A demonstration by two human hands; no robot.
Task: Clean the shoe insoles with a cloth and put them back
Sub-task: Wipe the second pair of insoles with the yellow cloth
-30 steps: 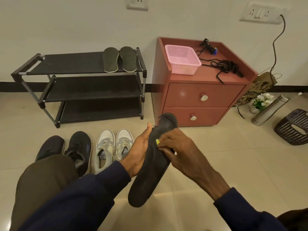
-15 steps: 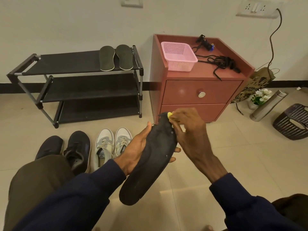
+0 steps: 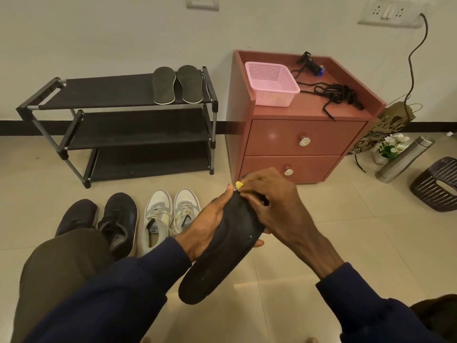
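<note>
Cloth (image 3: 239, 185) farther up insole (image 3: 222, 256) than before

You are in home room. Proof: black three-tier metal shoe rack (image 3: 106, 91) at white wall (image 3: 99, 33), dark sneakers (image 3: 118, 219) and white-grey sneakers (image 3: 170, 214) on beige tiled floor (image 3: 346, 231), reddish two-drawer wooden cabinet (image 3: 296, 137), pink plastic mesh basket (image 3: 274, 96) on it.

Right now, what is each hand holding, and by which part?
Left hand grips the black insole around its middle, from beneath. Right hand pinches a yellow cloth, mostly hidden, against the insole's far end.
</note>
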